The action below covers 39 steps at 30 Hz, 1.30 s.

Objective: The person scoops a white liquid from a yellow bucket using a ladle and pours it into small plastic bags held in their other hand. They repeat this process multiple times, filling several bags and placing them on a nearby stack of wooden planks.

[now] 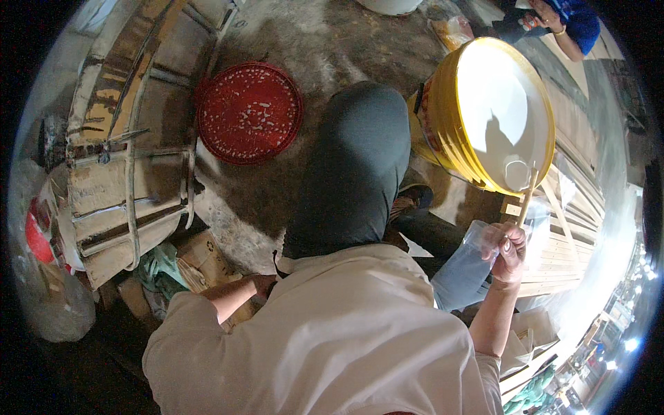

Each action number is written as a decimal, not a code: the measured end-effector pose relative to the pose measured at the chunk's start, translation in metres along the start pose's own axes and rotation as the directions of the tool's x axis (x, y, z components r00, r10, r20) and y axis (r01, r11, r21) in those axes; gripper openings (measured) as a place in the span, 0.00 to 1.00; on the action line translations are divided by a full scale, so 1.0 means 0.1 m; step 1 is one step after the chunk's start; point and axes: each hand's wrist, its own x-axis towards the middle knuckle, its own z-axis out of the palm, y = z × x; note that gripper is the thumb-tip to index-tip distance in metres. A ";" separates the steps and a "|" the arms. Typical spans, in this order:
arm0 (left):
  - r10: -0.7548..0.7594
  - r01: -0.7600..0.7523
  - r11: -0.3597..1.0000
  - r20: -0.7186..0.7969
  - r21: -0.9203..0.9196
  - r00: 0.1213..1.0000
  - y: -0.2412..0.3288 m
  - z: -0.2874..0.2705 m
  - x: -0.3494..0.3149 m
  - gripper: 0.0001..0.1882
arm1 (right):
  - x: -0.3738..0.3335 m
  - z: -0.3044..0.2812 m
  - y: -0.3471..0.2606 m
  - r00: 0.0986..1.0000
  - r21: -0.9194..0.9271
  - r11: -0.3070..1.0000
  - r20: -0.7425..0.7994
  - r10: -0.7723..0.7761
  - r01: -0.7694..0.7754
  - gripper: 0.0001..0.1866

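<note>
In my right hand (508, 250) is a thin wooden stick (527, 200), its far end at the near rim of a yellow bucket (446, 114). White material (508, 97) shows inside the bucket, and near the stick's tip there is a pale ring shape (517, 173) that I cannot make out well. Clear plastic film (476, 238) lies against the fingers of that hand. My left hand (263, 285) is by my hip, mostly hidden behind my shirt, so its fingers do not show. A round red lid (250, 113) spotted with white lies on the floor ahead.
To the left stands a worn wooden and metal frame (131, 180), with cardboard (204, 256) below it. Stacked wooden boards (564, 256) are at the right. Beyond the bucket, another person's hand (550, 17) and blue sleeve (579, 28) show. A white container (391, 5) stands far ahead.
</note>
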 end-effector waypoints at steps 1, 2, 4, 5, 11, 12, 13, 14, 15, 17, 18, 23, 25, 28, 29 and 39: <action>-0.020 0.020 1.000 0.026 -0.001 0.999 0.00 -0.02 -0.01 0.19 | 0.00 0.00 -0.01 1.000 -0.002 1.000 0.023 0.015 -0.015 0.16; -0.040 0.040 0.999 0.060 -0.008 0.997 -0.02 -0.05 -0.01 0.18 | -0.03 -0.03 -0.01 1.000 -0.008 1.000 0.002 0.013 -0.013 0.16; -0.079 0.083 0.996 0.141 -0.022 0.987 -0.05 -0.11 0.00 0.18 | -0.10 -0.20 0.02 0.999 -0.015 1.000 -0.031 -0.014 0.013 0.15; -0.097 0.103 0.994 0.194 -0.025 0.976 -0.05 -0.16 0.00 0.18 | -0.14 -0.23 0.06 0.999 -0.014 1.000 -0.045 -0.023 0.023 0.15; -0.132 0.163 0.985 0.348 -0.061 0.928 -0.18 -0.29 0.11 0.17 | -0.14 -0.46 0.15 1.000 -0.020 1.000 0.009 0.001 -0.001 0.21; -0.155 0.167 0.985 0.209 -0.041 0.966 -0.23 -0.28 0.14 0.19 | -0.20 -0.56 0.16 0.998 0.035 0.998 0.001 0.057 -0.057 0.23; -0.181 0.183 0.982 0.059 -0.038 0.982 -0.32 -0.26 0.14 0.21 | -0.19 -0.57 0.19 0.997 0.028 0.997 0.009 0.074 -0.074 0.23; -0.208 0.206 0.978 -0.092 -0.028 0.974 -0.39 -0.26 0.15 0.24 | -0.18 -0.54 0.17 0.996 0.016 0.996 0.008 0.085 -0.085 0.23; -0.232 0.234 0.972 -0.241 -0.019 0.943 -0.45 -0.26 0.14 0.27 | -0.14 -0.51 0.18 0.995 0.004 0.995 0.005 0.095 -0.095 0.24; -0.269 0.304 0.953 -0.517 -0.017 0.813 -0.56 -0.29 0.14 0.32 | -0.05 -0.38 0.20 0.995 0.059 0.993 0.040 0.095 -0.098 0.21; -0.259 0.303 0.953 -0.514 0.002 0.818 -0.55 -0.28 0.16 0.32 | -0.01 -0.30 0.17 0.991 0.048 0.992 0.070 0.110 -0.114 0.21; -0.092 0.095 0.988 -0.024 0.125 0.995 -0.39 -0.29 0.20 0.28 | 0.08 -0.06 0.15 0.981 -0.151 0.985 0.164 0.106 -0.082 0.19; -0.056 0.044 0.990 0.088 0.137 0.995 -0.35 -0.27 0.20 0.26 | 0.09 0.04 0.15 0.969 -0.023 0.987 0.192 0.158 -0.157 0.18; -0.036 0.008 0.987 0.177 0.160 0.983 -0.29 -0.26 0.21 0.24 | 0.10 0.09 0.16 0.952 -0.007 0.989 0.268 0.147 -0.151 0.18; -0.032 -0.002 0.986 0.201 0.167 0.979 -0.26 -0.25 0.21 0.23 | 0.08 0.06 0.15 0.944 -0.022 0.988 0.292 0.155 -0.155 0.17; -0.005 -0.070 0.980 0.372 0.189 0.928 -0.20 -0.24 0.07 0.17 | 0.04 0.10 0.15 0.917 0.037 0.979 0.357 0.175 -0.201 0.15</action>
